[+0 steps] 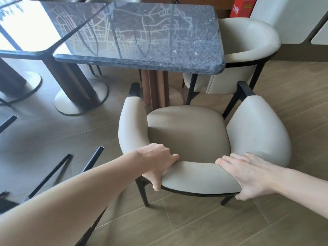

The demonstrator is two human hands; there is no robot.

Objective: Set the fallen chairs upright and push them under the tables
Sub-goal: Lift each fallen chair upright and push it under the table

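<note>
A cream padded chair [188, 132] with black legs stands upright on the floor, facing the dark speckled table [159, 32]. Its seat front lies just short of the table's near edge and brown pedestal [154, 87]. My left hand [158, 162] grips the left part of the curved backrest, thumb underneath. My right hand [248, 174] clasps the right part of the backrest, fingers spread over the top. Black legs of a fallen chair [58, 171] point up at the lower left, partly behind my left arm.
A second cream chair [248, 41] stands at the table's right side. Another table [23, 32] with a round base [79, 102] stands to the left. A red box [241, 6] is at the far back right. Wood-look floor tiles lie around the chairs.
</note>
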